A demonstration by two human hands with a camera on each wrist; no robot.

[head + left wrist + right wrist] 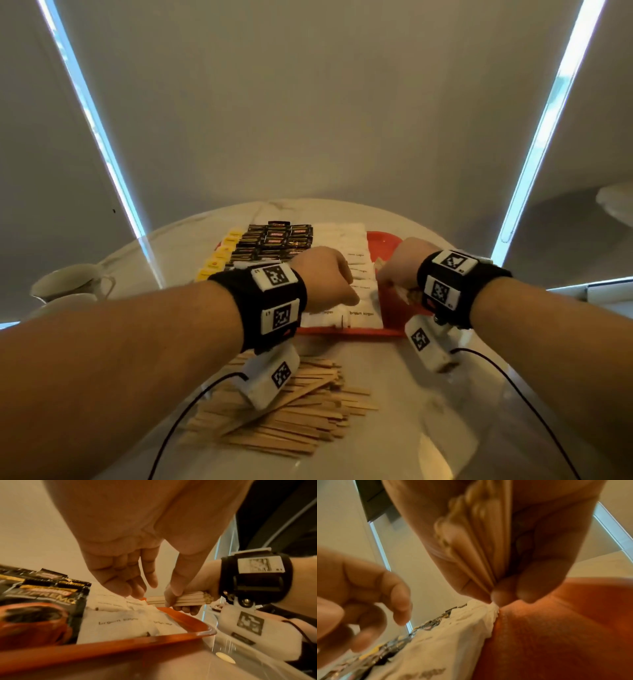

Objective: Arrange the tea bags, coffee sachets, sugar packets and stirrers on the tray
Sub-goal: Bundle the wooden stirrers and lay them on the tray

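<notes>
— Wooden sticks, a whole bunch of them! See the right hand [399,265]? Its fingers are curled tight round a bundle of stirrers [184,599], just over the red tray [346,331], at about three o'clock on it.

— And the other hand?

— That left hand [322,274] holds nothing. Its fingers hang loose and a bit bent over the white sugar packets [356,274], right beside the bundle.

— Are the sticks heavy?

— No, I think they are very light. They look thin and stiff, and smooth too, so some could slide out of the bunch. I would squeeze them round the middle, like the right hand does, so both ends stay even.

— What about the packets?

— Soft and flat, I guess. They could crumple if a stick end pokes them. One looks a little bunched up by the fingertips, in the right wrist view.

— Where is everything else?

— The black coffee sachets [274,241] sit around eleven o'clock on the tray, and the yellow tea bags [219,258] at about nine. Lots more loose stirrers [301,404] lie in a pile on the white table [394,445], at six o'clock from the tray.

— So the free red part is for the sticks?

— I think so.
</notes>
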